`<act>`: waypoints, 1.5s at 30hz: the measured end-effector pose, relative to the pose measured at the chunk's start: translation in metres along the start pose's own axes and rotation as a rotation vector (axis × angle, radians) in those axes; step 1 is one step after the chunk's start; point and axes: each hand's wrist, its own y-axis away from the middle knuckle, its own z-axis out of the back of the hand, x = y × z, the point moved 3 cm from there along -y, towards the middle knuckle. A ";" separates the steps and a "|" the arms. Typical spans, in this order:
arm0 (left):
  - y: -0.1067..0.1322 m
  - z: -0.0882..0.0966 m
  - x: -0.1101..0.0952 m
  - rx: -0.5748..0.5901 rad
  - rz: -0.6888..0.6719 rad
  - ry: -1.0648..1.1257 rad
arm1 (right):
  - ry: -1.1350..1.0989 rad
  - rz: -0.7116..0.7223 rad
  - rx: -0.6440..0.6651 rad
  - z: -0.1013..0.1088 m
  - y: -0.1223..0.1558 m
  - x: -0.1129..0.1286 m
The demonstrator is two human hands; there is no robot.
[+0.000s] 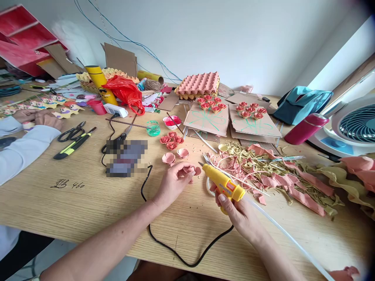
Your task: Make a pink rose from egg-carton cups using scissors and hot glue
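My left hand (176, 180) pinches a small pink egg-carton petal piece (197, 171), partly hidden by the fingers. To its right, my right hand (234, 208) is wrapped round a yellow glue gun (222, 182). The gun's nozzle points up and left, close to the petal piece but apart from it. A long clear glue stick (281, 224) runs out of the gun's rear, and a black cord (187, 263) loops across the table below. Just beyond my left hand sit two plain pink paper cups (168, 158) and several red-painted paper flowers (171, 145).
Pink and yellow carton scraps (272, 175) are heaped on the right. Flowers stand on cardboard sheets (205, 120) behind. Paint bowls (153, 128), scissors (72, 132), a utility knife (74, 144) and a pink bottle (306, 128) lie around. Another person's sleeves (29, 144) rest at left.
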 end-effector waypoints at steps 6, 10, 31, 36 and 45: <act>0.000 0.000 -0.004 -0.011 -0.005 0.015 | 0.209 0.170 0.009 -0.004 -0.002 0.010; -0.001 -0.001 -0.003 -0.007 -0.002 0.033 | 0.277 0.214 -0.004 -0.005 -0.002 0.009; 0.001 -0.002 -0.004 -0.026 -0.041 0.029 | 0.326 0.243 -0.013 -0.005 -0.004 0.010; 0.001 -0.002 -0.004 -0.021 -0.067 0.025 | 0.330 0.209 -0.004 -0.005 -0.004 0.010; 0.002 -0.004 -0.006 -0.021 -0.075 0.038 | 0.316 0.176 -0.001 -0.006 -0.003 0.005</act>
